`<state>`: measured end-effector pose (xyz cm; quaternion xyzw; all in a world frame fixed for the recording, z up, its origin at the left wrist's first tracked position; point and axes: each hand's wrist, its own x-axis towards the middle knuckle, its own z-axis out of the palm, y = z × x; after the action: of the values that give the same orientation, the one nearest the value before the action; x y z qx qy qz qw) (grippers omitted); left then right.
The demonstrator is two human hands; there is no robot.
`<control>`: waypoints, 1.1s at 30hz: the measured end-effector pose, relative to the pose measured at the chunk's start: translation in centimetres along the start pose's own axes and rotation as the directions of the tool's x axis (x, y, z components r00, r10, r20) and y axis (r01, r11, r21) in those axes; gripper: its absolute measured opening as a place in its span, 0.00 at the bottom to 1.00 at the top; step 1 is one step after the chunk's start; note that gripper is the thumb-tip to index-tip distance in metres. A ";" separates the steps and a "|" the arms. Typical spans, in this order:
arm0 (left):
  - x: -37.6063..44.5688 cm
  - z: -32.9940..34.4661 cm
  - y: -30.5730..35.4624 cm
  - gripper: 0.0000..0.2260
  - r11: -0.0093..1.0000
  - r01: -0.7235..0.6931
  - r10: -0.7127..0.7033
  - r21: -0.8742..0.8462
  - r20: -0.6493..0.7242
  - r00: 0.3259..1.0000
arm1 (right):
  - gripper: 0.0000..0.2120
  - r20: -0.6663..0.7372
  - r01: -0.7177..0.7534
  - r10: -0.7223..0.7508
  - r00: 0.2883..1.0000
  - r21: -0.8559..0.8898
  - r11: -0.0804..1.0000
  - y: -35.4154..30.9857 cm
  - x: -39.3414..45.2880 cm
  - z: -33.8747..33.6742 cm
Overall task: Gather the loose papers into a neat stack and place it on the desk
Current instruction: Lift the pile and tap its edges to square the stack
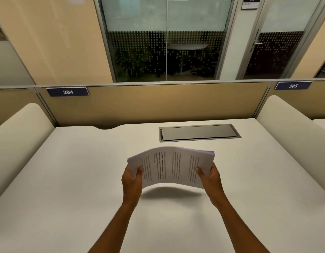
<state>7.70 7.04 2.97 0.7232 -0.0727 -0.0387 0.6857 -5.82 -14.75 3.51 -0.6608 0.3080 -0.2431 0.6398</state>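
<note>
Warm, even indoor light falls from above, leaving the pale surface (66, 179) bright without hard glare. A soft, blurred shadow (171, 195) lies on it just below the bowed stack of papers (170, 166), between the hands. The print on the sheets is smeared and unreadable. Beyond the hands, the dotted glass (165, 55) is dark, with faint reflections. Straight lines bend toward the frame edges, and the whole picture is slightly soft.
</note>
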 end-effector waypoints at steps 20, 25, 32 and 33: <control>-0.3 -0.3 -1.8 0.16 0.996 0.057 -0.061 0.076 0.051 0.997 | 0.19 0.022 -0.057 0.058 0.998 -0.056 0.997 1.9 0.7 0.5; -0.8 -0.1 -2.3 0.17 0.992 0.093 -0.098 0.088 0.058 0.993 | 0.20 0.027 -0.094 0.095 0.995 -0.054 0.994 3.3 0.1 0.7; 1.1 -0.4 0.0 0.14 0.991 0.049 -0.068 0.126 0.151 0.986 | 0.17 0.037 -0.073 0.075 0.996 -0.066 0.995 1.8 0.9 0.3; 1.6 -0.5 0.6 0.14 0.990 0.030 -0.053 0.139 0.169 0.984 | 0.17 0.041 -0.064 0.067 0.997 -0.056 0.996 1.5 1.1 0.2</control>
<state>9.28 7.25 3.66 0.7636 -0.1192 -0.1104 0.6249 -5.09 -15.41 1.97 -0.6727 0.3222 -0.1993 0.6355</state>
